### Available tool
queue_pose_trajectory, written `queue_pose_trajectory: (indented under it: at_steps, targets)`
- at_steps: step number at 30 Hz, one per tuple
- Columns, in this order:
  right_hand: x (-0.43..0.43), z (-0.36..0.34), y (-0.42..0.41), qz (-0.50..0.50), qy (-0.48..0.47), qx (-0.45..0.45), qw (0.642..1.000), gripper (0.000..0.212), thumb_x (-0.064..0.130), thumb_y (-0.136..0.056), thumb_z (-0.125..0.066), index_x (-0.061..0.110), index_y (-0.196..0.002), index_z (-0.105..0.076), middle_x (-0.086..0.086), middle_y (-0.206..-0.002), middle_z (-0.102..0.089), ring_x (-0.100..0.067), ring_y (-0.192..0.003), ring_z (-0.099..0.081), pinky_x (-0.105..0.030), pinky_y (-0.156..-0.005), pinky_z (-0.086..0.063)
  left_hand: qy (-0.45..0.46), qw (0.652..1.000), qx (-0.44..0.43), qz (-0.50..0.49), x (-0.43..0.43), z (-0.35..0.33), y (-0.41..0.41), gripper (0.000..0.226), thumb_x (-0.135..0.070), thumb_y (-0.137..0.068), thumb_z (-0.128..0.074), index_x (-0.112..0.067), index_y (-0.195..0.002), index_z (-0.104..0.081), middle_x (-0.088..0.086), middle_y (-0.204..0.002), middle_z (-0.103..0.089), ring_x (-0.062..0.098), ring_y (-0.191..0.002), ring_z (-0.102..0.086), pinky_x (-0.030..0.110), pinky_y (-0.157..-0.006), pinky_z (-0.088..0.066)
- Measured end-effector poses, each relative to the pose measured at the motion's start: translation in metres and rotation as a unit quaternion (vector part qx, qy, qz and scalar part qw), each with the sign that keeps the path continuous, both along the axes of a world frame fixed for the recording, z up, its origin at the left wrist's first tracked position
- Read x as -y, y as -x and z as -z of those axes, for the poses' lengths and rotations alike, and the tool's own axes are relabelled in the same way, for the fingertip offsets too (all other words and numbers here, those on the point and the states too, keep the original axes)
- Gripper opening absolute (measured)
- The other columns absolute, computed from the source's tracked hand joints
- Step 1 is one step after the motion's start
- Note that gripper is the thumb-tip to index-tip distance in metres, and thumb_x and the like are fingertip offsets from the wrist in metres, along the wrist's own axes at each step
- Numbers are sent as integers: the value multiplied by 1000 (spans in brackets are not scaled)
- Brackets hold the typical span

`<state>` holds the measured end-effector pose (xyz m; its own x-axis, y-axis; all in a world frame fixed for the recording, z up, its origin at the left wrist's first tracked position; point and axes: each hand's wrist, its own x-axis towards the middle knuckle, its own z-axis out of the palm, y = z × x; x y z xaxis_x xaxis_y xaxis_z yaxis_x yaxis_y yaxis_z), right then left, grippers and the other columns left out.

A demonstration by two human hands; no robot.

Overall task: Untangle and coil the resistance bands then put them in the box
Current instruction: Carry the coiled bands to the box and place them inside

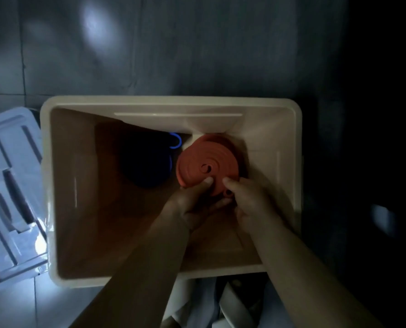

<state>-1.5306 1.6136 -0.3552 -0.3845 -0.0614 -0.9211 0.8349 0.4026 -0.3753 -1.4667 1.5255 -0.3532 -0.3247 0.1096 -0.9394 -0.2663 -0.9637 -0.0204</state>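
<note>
A: Where's the coiled orange rubber resistance band (206,166)?
B: Low inside the cream plastic box (168,102), beside a dark blue coil (147,162). The left hand (194,204) and right hand (247,200) grip it. Placing step; next, likely a gentle release.

An orange coiled band (202,168) sits tilted inside the cream box (171,104), beside what seems a dark blue coil (147,162).

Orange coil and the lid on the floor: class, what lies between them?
In the head view, a dark blue coil, then the box and its left wall, lie between the orange coil and the lid.
</note>
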Motion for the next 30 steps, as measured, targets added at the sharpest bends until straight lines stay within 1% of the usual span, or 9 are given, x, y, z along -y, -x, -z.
queue_pose_trajectory:
  at_steps: [3, 5, 8, 14, 18, 20, 23, 26, 30]
  targets:
    - [3, 0, 8, 82, 7, 25, 996, 19, 8, -95, -44, 9, -109, -58, -5, -79, -58, -13, -62, -52, -18, -46, -45, -2, 997, -1, 74, 4, 14, 17, 38, -5, -91, -51, -1, -128, -50, 21, -105, -63, 32, -87, -63, 43, -60, -57]
    - [8, 3, 12, 105, -10, 42, 994, 14, 8, -96, -43, 15, -91, -55, -3, -72, -51, -11, -56, -46, -11, -33, -37, 9, 995, 0, 100, 8, 24, 24, 38, -5, -90, -52, 0, -128, -49, 18, -98, -63, 29, -83, -62, 39, -54, -58]
    - [17, 12, 15, 151, -21, 42, 987, 24, 8, -96, -44, 19, -75, -48, -1, -70, -47, -9, -53, -44, -9, -29, -31, 28, 991, -5, 127, 14, 37, 32, 38, -4, -91, -50, 0, -129, -47, 16, -96, -62, 25, -84, -61, 34, -49, -57]
    - [20, 29, 6, 230, -24, 25, 972, 24, 2, -92, -50, 3, -114, -58, -8, -87, -61, -17, -67, -56, -25, -57, -46, 81, 992, 69, 72, -2, 45, 29, 34, -11, -87, -60, 4, -117, -56, 19, -101, -65, 29, -85, -65, 36, -60, -57]
    - [19, 35, 0, 276, -52, 67, 957, 9, 3, -85, -60, 9, -92, -62, -10, -100, -62, -17, -71, -59, -27, -56, -45, 276, 937, 130, 168, -9, 47, 13, 12, -19, -94, -51, -9, -97, -56, 15, -100, -64, 30, -88, -66, 46, -80, -55]
    - [20, 36, 1, 287, -49, 75, 954, 9, 3, -86, -60, 9, -92, -62, -6, -92, -61, -13, -66, -55, -26, -54, -43, 308, 920, 158, 185, -3, 46, 11, 4, -15, -95, -49, -12, -97, -51, 10, -95, -60, 27, -81, -65, 39, -73, -57]
    - [21, 41, 0, 291, -65, 56, 953, 32, 6, -86, -61, 1, -117, -58, -5, -81, -60, -14, -65, -54, -25, -49, -46, 259, 950, 150, 92, 4, 44, 13, 11, -3, -95, -46, -8, -103, -50, 12, -83, -58, 24, -66, -61, 30, -54, -54]
    - [23, 43, -2, 273, -100, 42, 956, 35, 12, -85, -64, -2, -117, -58, -18, -105, -64, -30, -80, -62, -33, -61, -51, 217, 963, 152, 40, 2, 40, 13, 12, -1, -94, -46, -6, -104, -51, 12, -77, -58, 26, -64, -61, 31, -53, -54]
    - [23, 35, 1, 336, -68, 41, 938, 26, 4, -90, -54, -2, -115, -56, -7, -80, -55, -13, -63, -49, -21, -59, -48, 206, 965, 160, 21, 2, 42, 15, 13, -1, -93, -48, -6, -105, -51, 12, -77, -58, 25, -63, -61, 30, -51, -55]
